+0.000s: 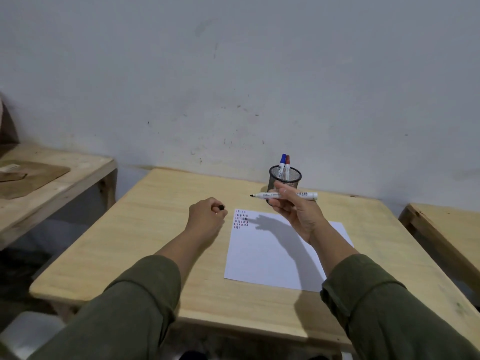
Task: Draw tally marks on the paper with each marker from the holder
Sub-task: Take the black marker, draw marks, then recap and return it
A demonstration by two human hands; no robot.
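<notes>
My right hand (296,211) holds an uncapped black marker (270,195) level above the table, its tip pointing left. My left hand (206,216) is closed around the marker's black cap (221,207), just left of the paper. The white paper (272,253) lies on the wooden table (145,245), with several rows of small tally marks (241,219) in its top left corner. Behind my right hand stands a black mesh holder (285,178) with a blue-capped marker (282,159) and a red-capped marker (287,161) upright in it.
A grey wall rises right behind the table. Another wooden table (59,178) with a brown board on it stands to the left. At the right edge is part of a third wooden table (446,227).
</notes>
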